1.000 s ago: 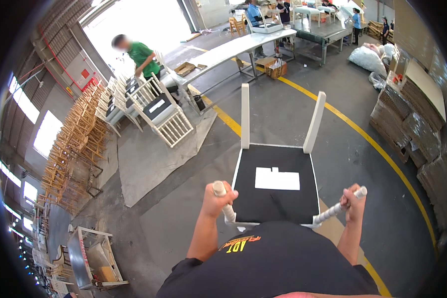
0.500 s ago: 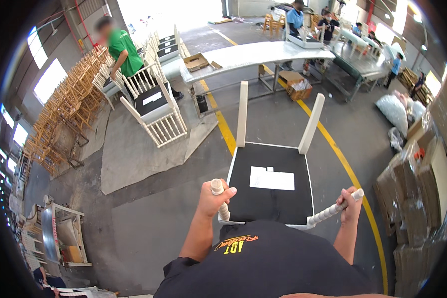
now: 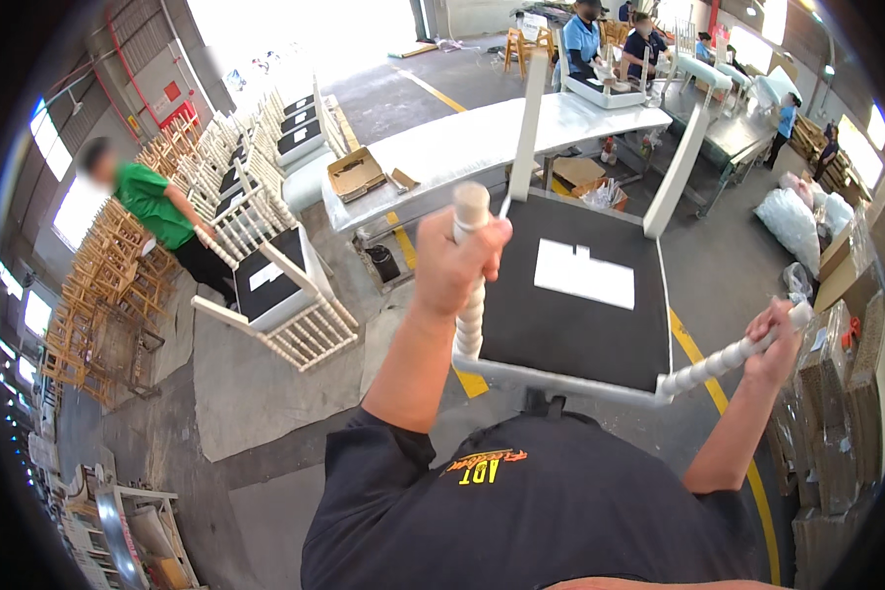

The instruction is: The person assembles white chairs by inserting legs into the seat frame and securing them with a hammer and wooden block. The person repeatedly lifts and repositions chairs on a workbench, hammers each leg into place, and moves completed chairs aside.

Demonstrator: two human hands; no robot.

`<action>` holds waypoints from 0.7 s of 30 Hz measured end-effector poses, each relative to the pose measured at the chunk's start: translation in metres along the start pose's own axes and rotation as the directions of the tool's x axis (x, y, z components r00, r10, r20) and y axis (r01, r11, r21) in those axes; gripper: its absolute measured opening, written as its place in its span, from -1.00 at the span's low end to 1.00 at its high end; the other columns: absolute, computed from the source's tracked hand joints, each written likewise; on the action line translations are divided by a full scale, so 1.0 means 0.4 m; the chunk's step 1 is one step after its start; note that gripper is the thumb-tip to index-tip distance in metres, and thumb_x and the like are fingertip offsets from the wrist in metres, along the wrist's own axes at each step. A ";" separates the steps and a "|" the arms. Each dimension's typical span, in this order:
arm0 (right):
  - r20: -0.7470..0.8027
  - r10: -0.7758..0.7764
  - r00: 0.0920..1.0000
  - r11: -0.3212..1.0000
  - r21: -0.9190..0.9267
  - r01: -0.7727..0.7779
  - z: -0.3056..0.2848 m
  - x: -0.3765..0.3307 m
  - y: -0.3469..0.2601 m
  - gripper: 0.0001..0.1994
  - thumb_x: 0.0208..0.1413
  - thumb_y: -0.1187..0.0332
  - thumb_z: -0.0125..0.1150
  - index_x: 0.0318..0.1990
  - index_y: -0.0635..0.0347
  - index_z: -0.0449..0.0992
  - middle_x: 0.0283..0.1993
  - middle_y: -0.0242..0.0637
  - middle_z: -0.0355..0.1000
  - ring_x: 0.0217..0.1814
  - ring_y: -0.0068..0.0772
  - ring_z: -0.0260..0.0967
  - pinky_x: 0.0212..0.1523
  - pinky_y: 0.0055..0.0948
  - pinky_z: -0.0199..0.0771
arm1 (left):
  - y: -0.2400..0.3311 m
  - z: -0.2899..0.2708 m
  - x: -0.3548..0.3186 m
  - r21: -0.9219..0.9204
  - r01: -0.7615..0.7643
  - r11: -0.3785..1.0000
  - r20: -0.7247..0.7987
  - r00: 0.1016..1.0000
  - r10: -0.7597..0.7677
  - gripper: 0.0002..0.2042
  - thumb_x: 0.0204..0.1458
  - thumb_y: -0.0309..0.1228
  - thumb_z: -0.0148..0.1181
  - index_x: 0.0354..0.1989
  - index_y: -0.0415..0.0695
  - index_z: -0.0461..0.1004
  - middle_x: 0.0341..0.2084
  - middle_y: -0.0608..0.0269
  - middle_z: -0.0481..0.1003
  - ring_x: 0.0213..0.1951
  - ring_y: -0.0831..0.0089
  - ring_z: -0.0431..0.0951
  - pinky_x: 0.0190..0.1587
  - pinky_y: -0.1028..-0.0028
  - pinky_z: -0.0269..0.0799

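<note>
Upside down in front of me is a cream chair (image 3: 570, 339), its black underside facing up with a white label (image 3: 585, 274) on it. My left hand (image 3: 457, 258) is closed round one turned, ringed leg, near that leg's tip. Round the other near turned leg (image 3: 713, 367) my right hand (image 3: 775, 344) is wrapped, close to its end. Two plain, straight legs (image 3: 528, 128) rise from the chair's far side. Whatever lies below the seat is hidden.
A long, pale-topped table (image 3: 482, 128) stands ahead, bearing an open cardboard box (image 3: 356, 175). At the left, a person in green (image 3: 152, 202) touches another upturned chair (image 3: 310, 329). Stacked wooden frames (image 3: 103, 315) lie beyond. Flattened cardboard (image 3: 826, 403) is piled at right.
The chair has come up higher and nearer to the table in view, with both my hands still on its legs. The person in green shows further left.
</note>
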State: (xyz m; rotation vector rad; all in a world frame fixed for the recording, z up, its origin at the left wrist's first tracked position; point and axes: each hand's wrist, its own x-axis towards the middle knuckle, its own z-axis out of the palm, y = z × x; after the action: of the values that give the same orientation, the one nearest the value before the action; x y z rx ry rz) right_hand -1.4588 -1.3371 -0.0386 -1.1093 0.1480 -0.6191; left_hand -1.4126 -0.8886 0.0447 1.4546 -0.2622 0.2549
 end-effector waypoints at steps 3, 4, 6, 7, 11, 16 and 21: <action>0.079 -0.082 0.994 0.996 0.044 0.079 0.096 0.194 0.044 -0.73 0.24 0.36 0.28 -0.46 0.03 0.31 -0.60 -0.44 0.22 -0.59 -0.56 0.17 -0.44 -0.46 0.19 | -0.014 -0.007 0.151 -0.053 -0.141 0.989 -0.024 0.990 0.140 -0.77 0.11 -0.37 0.33 -0.53 -0.19 0.50 -0.70 0.32 0.46 -0.65 0.58 0.43 -0.56 0.53 0.31; 0.125 -0.114 0.986 0.992 0.071 0.106 0.131 0.257 0.062 -0.72 0.26 0.36 0.26 -0.45 0.03 0.29 -0.59 -0.45 0.21 -0.57 -0.57 0.15 -0.42 -0.47 0.19 | -0.021 -0.011 0.205 -0.072 -0.197 0.978 -0.039 0.980 0.195 -0.78 0.12 -0.38 0.32 -0.53 -0.20 0.51 -0.69 0.31 0.47 -0.65 0.58 0.44 -0.56 0.53 0.31; 0.245 -0.177 0.953 0.979 0.140 0.146 0.208 0.397 0.097 -0.73 0.30 0.36 0.20 -0.43 0.04 0.25 -0.56 -0.45 0.19 -0.51 -0.58 0.12 -0.34 -0.47 0.19 | -0.050 -0.037 0.305 0.003 -0.344 0.939 -0.052 0.938 0.343 -0.83 0.12 -0.40 0.26 -0.44 -0.23 0.50 -0.69 0.23 0.45 -0.68 0.51 0.43 -0.56 0.48 0.37; 0.270 -0.205 0.941 0.972 0.166 0.164 0.259 0.472 0.108 -0.73 0.30 0.37 0.19 -0.43 0.04 0.25 -0.56 -0.45 0.19 -0.51 -0.58 0.12 -0.33 -0.46 0.19 | -0.062 -0.050 0.357 0.036 -0.422 0.906 -0.057 0.904 0.424 -0.84 0.12 -0.41 0.22 -0.39 -0.25 0.49 -0.70 0.19 0.44 -0.69 0.48 0.43 -0.56 0.46 0.40; 0.370 -0.278 0.886 0.952 0.231 0.202 0.484 0.696 0.195 -0.76 0.25 0.43 0.19 -0.46 0.09 0.29 -0.57 -0.37 0.24 -0.51 -0.49 0.16 -0.33 -0.39 0.23 | -0.119 -0.123 0.538 0.092 -0.544 0.834 -0.199 0.810 0.551 -0.75 0.16 -0.32 0.23 -0.45 -0.23 0.42 -0.68 0.17 0.39 -0.68 0.42 0.41 -0.53 0.37 0.42; 0.439 -0.337 0.833 0.927 0.311 0.211 0.765 0.906 0.384 -0.79 0.22 0.42 0.20 -0.44 0.13 0.32 -0.58 -0.35 0.22 -0.52 -0.46 0.19 -0.34 -0.39 0.23 | -0.215 -0.240 0.767 0.062 -0.630 0.774 -0.293 0.730 0.618 -0.79 0.06 -0.41 0.27 -0.45 -0.30 0.44 -0.68 0.12 0.42 -0.68 0.45 0.41 -0.60 0.44 0.41; 0.440 -0.336 0.833 0.924 0.323 0.202 1.010 1.074 0.628 -0.81 0.20 0.42 0.20 -0.44 0.15 0.34 -0.60 -0.34 0.22 -0.54 -0.46 0.19 -0.39 -0.41 0.25 | -0.346 -0.389 0.993 0.153 -0.605 0.781 -0.319 0.718 0.619 -0.81 0.05 -0.41 0.28 -0.44 -0.29 0.46 -0.67 0.15 0.44 -0.67 0.46 0.43 -0.58 0.45 0.41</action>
State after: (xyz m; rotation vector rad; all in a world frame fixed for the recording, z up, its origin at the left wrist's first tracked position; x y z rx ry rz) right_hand -0.8408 -1.1728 0.0074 -0.9987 -0.5317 -0.5704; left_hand -0.9885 -0.7426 0.0293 1.2872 -0.4450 1.0667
